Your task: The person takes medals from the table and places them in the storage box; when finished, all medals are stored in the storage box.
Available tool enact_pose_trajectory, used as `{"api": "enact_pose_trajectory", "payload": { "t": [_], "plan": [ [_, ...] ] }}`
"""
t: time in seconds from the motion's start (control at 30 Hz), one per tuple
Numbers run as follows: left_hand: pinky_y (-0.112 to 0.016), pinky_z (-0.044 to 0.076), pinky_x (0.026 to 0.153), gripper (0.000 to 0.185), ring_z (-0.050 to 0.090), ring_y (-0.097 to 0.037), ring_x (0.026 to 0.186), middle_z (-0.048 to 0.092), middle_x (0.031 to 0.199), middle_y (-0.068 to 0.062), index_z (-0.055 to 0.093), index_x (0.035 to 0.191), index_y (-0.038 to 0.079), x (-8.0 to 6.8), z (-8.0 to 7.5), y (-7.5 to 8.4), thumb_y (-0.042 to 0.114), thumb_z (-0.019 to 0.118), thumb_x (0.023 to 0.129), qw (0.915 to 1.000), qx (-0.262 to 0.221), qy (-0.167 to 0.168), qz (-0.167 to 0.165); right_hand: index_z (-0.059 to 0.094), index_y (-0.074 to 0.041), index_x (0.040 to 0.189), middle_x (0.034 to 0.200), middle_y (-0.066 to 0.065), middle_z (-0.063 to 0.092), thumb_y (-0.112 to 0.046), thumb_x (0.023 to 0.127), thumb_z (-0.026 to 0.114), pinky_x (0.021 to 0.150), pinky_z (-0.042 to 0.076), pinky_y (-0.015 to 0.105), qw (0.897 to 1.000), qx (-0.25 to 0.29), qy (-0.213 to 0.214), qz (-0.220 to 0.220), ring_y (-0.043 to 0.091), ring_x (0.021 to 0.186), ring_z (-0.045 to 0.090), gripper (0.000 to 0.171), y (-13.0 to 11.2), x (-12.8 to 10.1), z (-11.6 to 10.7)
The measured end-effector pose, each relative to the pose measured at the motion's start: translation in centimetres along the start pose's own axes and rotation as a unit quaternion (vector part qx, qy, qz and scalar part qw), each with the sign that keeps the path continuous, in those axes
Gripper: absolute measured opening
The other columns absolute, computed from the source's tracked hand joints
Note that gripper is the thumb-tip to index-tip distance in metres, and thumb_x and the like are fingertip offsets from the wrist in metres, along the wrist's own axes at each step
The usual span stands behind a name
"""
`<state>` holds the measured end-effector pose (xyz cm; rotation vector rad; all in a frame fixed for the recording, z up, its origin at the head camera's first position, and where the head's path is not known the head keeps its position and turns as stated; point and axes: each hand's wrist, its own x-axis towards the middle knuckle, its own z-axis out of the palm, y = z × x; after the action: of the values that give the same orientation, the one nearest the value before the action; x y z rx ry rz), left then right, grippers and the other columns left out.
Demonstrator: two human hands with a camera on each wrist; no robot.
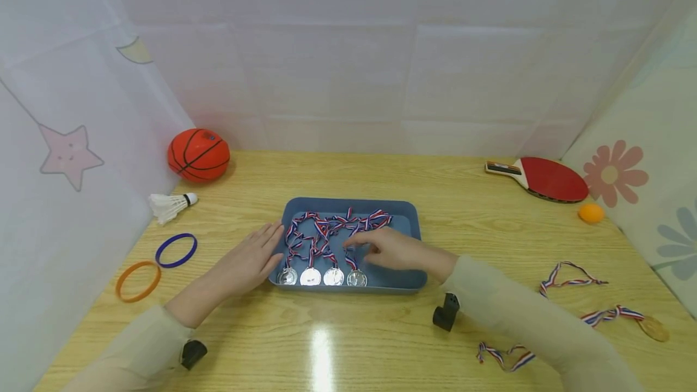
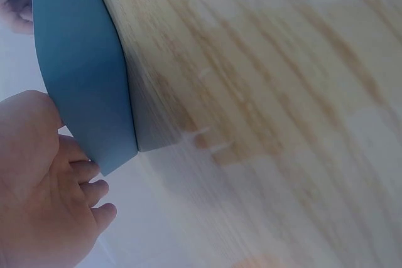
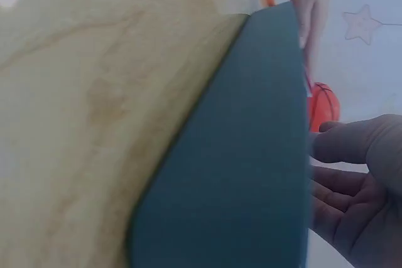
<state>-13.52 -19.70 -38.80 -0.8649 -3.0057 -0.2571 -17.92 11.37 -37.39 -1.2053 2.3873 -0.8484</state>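
A blue tray sits on the table, with four silver medals in a row along its near side, from about eight to six o'clock of its centre. Their striped ribbons lie tangled towards twelve. At nine o'clock, the left hand rests against the tray's end, fingers straight and holding nothing. The right hand reaches in over the tray from four o'clock, bent fingers at the ribbon of the rightmost silver medal; whether they pinch it, I cannot tell.

Around the tray, a basketball sits at ten o'clock, a purple-blue band at nine, and a red paddle between two and three. A gold medal lies between three and four, near the table's edge.
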Motion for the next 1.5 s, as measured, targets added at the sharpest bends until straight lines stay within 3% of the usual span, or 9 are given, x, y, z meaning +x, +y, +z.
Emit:
{"api": "enact_pose_trajectory", "payload": {
  "t": [0.2,0.4,0.67,0.97,1.13,1.3,1.4,1.5],
  "plan": [
    [-0.052,0.023,0.105,0.055,0.023,-0.04,0.131,0.027,0.143,-0.025,0.03,0.138,-0.01,-0.1,-0.2,0.1,0.022,0.046,0.097,1.0,-0.003,-0.002,-0.003,0.053,-0.006,0.128,0.112,0.011,0.062,0.0,0.088,0.059,0.071,0.05,0.023,0.999,0.02,0.04,-0.003,0.013,0.084,0.062,0.041,-0.5,-1.4,-2.5],
    [-0.051,0.022,0.105,0.055,0.023,-0.04,0.131,0.027,0.144,-0.025,0.03,0.139,-0.01,-0.1,-0.1,0.0,0.023,0.046,0.097,1.0,-0.001,-0.004,-0.004,0.055,-0.009,0.127,0.111,0.004,0.062,-0.008,0.088,0.062,0.078,0.051,0.027,0.995,0.061,0.078,0.009,0.014,0.094,0.06,0.039,-1.0,-4.7,-5.3],
    [-0.052,0.023,0.105,0.055,0.022,-0.04,0.132,0.027,0.143,-0.025,0.03,0.138,-0.011,-0.2,-0.1,-0.1,0.023,0.046,0.097,1.0,0.001,-0.003,-0.003,0.056,-0.008,0.124,0.106,0.001,0.063,-0.01,0.087,0.064,0.074,0.051,0.029,0.986,0.037,0.156,0.043,0.013,0.088,0.06,0.038,-1.1,-11.2,-8.5],
    [-0.052,0.023,0.104,0.055,0.023,-0.04,0.132,0.027,0.144,-0.025,0.029,0.139,-0.01,-0.1,-0.1,-0.1,0.022,0.045,0.097,1.0,0.001,0.0,-0.001,0.054,-0.006,0.125,0.104,0.0,0.062,-0.003,0.088,0.061,0.07,0.051,0.022,0.967,0.042,0.234,0.091,0.011,0.088,0.059,0.038,2.2,-19.4,-10.5],
    [-0.051,0.023,0.105,0.055,0.022,-0.04,0.132,0.027,0.144,-0.025,0.029,0.139,-0.01,-0.1,-0.1,-0.1,0.022,0.045,0.097,1.0,0.001,-0.001,0.001,0.055,-0.002,0.12,0.095,0.0,0.062,0.001,0.085,0.063,0.065,0.051,0.022,0.967,0.027,0.225,0.12,0.01,0.083,0.059,0.036,4.4,-23.3,-10.2],
    [-0.051,0.022,0.105,0.055,0.022,-0.04,0.132,0.026,0.144,-0.025,0.029,0.139,-0.01,0.0,0.0,-0.1,0.023,0.044,0.098,1.0,0.001,-0.005,0.002,0.057,-0.001,0.115,0.085,0.002,0.061,-0.008,0.088,0.062,0.059,0.05,0.026,0.97,0.011,0.172,0.174,0.014,0.072,0.059,0.028,6.3,-25.9,-8.6],
    [-0.051,0.022,0.105,0.056,0.022,-0.04,0.132,0.026,0.144,-0.025,0.029,0.139,-0.01,0.0,0.0,-0.1,0.024,0.044,0.098,1.0,-0.002,-0.007,0.0,0.057,0.001,0.113,0.083,0.005,0.059,-0.011,0.091,0.059,0.053,0.049,0.028,0.971,0.053,0.139,0.185,0.017,0.064,0.058,0.026,7.3,-26.8,-7.3],
    [-0.051,0.022,0.105,0.056,0.022,-0.04,0.132,0.026,0.144,-0.024,0.028,0.139,-0.01,0.0,0.1,-0.1,0.024,0.044,0.098,1.0,-0.002,-0.008,-0.002,0.057,0.002,0.112,0.087,0.004,0.057,-0.007,0.091,0.057,0.05,0.048,0.028,0.975,0.098,0.119,0.162,0.015,0.064,0.056,0.023,8.3,-27.3,-6.1]
  ]
}}
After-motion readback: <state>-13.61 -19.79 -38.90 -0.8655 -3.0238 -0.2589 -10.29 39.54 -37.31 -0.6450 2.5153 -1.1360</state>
